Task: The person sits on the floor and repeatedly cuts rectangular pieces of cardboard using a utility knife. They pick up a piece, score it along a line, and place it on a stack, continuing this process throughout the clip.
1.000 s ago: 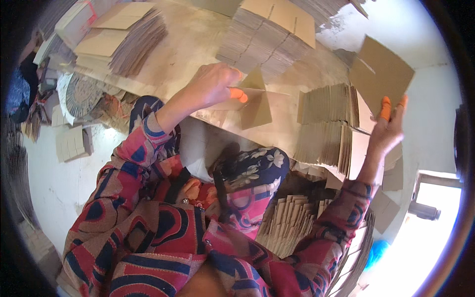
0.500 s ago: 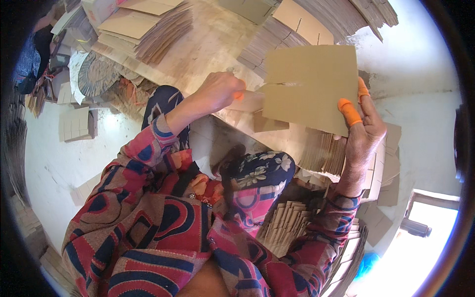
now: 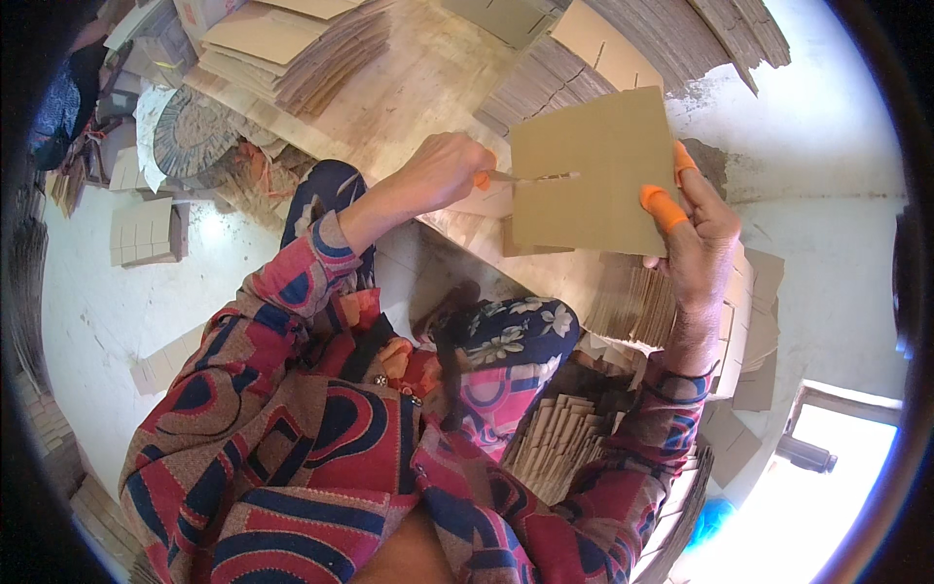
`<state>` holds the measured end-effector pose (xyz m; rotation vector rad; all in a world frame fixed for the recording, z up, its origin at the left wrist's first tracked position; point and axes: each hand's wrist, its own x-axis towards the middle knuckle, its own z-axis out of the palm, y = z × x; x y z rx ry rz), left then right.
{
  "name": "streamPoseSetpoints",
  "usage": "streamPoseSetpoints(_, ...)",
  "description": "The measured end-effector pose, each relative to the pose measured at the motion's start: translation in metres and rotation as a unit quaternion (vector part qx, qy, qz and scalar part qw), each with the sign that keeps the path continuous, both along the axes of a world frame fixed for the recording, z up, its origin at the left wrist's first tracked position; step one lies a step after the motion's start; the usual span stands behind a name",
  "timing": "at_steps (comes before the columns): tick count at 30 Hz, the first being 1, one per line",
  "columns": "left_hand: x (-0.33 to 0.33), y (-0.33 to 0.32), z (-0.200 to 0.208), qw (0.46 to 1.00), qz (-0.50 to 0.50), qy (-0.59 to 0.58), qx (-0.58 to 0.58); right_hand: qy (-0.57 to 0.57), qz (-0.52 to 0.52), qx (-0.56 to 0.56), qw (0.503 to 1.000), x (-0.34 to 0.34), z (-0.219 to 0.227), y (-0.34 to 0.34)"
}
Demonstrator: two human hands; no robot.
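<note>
Right hand (image 3: 702, 243), right of centre: fingers pinched on the right edge of a flat cardboard sheet (image 3: 589, 170), orange rubber fingertip covers (image 3: 664, 206) on two fingers, both pressed against the board. Sheet is held up, face toward the camera, upper centre-right of frame.

Left hand (image 3: 443, 170), centre-top: closed around an orange-handled tool; the thin blade (image 3: 530, 178) lies flat across the sheet's left half, tip near mid-sheet. Can't tell if it's a knife or one scissor blade.

Progress, judging from this frame only: a horizontal slot runs in from the left edge of the sheet to about the middle, with the blade sitting in it. So one cut on this sheet looks partly or fully made; whether more slots are needed on this piece, can't tell.

Around the hands:
- fanned stack of cardboard pieces (image 3: 637, 302) just below the sheet, under the right wrist
- another fanned stack (image 3: 559, 438) lower centre, by the lap
- big piles of flat board (image 3: 302, 44) upper left, more (image 3: 681, 39) upper right, on a wooden worktop (image 3: 418, 88)
- small cut squares (image 3: 146, 234) on the pale floor, left

The amount of board lying about suggests plenty of stock around; which stacks are done and which are raw isn't readable.
</note>
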<state>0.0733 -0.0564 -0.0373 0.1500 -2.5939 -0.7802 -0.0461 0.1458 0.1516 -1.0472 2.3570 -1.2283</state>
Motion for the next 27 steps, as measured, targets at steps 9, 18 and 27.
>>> streamPoseSetpoints(9, -0.001, 0.006, 0.007, 0.999, -0.018, 0.015, 0.039, 0.024, 0.090, 0.078, 0.993, 0.006, -0.061, -0.021)
streamPoseSetpoints(18, -0.008, 0.001, 0.000, 1.000, -0.006, 0.021, 0.013, 0.065, 0.137, 0.032, 0.988, -0.004, -0.067, -0.031)
streamPoseSetpoints(27, -0.008, -0.001, -0.005, 0.999, -0.009, 0.023, 0.042, 0.218, 0.142, 0.050, 0.964, -0.007, -0.076, -0.027)
